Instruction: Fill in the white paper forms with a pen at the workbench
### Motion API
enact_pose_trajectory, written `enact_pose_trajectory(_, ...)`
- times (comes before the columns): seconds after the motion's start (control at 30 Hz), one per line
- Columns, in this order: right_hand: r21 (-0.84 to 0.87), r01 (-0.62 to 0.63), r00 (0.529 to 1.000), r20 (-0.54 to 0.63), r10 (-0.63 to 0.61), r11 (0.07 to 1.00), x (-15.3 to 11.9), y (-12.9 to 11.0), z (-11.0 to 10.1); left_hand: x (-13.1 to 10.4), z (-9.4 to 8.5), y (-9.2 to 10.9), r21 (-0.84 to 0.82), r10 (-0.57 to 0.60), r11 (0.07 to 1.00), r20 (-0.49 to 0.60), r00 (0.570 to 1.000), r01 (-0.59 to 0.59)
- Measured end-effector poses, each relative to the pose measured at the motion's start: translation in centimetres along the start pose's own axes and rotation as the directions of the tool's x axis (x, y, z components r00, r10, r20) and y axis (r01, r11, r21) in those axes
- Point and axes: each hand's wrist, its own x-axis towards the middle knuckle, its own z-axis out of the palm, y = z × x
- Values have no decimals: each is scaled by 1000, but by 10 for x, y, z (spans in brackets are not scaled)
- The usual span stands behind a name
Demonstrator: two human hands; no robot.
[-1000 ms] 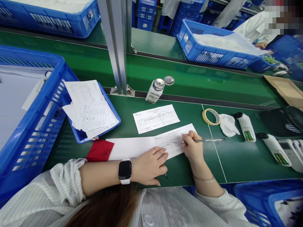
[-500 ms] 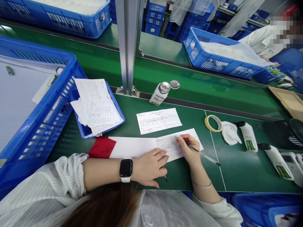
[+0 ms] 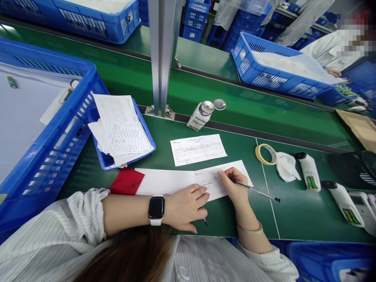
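Note:
My left hand (image 3: pixel 186 207) lies flat with fingers spread over the lower edge of an open form pad (image 3: pixel 164 181); a dark pen tip (image 3: pixel 205 222) pokes out beneath it. Closed round a clear pen (image 3: pixel 258 190), my right hand (image 3: pixel 235 186) rests on the pad's printed right page. The pen's writing tip is hidden by the fingers. A red sheet (image 3: pixel 127 181) shows at the pad's left end. Just above the pad is a loose printed slip (image 3: pixel 198 150). Papers (image 3: pixel 123 137) fill a small blue tray (image 3: pixel 151 141) at the left.
A metal-capped bottle (image 3: pixel 200 115) stands near a metal post (image 3: pixel 161 58). To the right are a tape roll (image 3: pixel 266 154), crumpled white paper (image 3: pixel 288 167) and white handheld devices (image 3: pixel 308 171). Large blue crates (image 3: pixel 85 90) sit left and behind. A person in white is at the far right.
The pen in my right hand has swung slightly, its rear end moving right and up. My left hand stays in place on the pad. The view has shifted slightly.

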Motion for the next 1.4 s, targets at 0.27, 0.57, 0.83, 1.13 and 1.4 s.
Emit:
enact_pose_trajectory(0.27,139,-25,998,-53,32,990,0,8,-1,0,2,0,6,6,1000,-13,1000,-6)
enact_pose_trajectory(0.57,-43,38,999,30,-37,998,0,-1,-2,0,1,-1,-1,3,1000,-3,1000,-3)
enact_pose_trajectory(0.83,-69,68,996,-48,-71,995,-6,1,2,-1,1,-1,-5,1,1000,-11,1000,-1)
enact_pose_trajectory(1.13,-130,94,995,55,-87,987,-5,0,4,0,0,-1,-7,-5,1000,-12,1000,5)
enact_pose_trajectory(1.4,-215,158,987,51,-151,964,-6,4,3,0,1,-1,-17,-2,1000,3,1000,2)
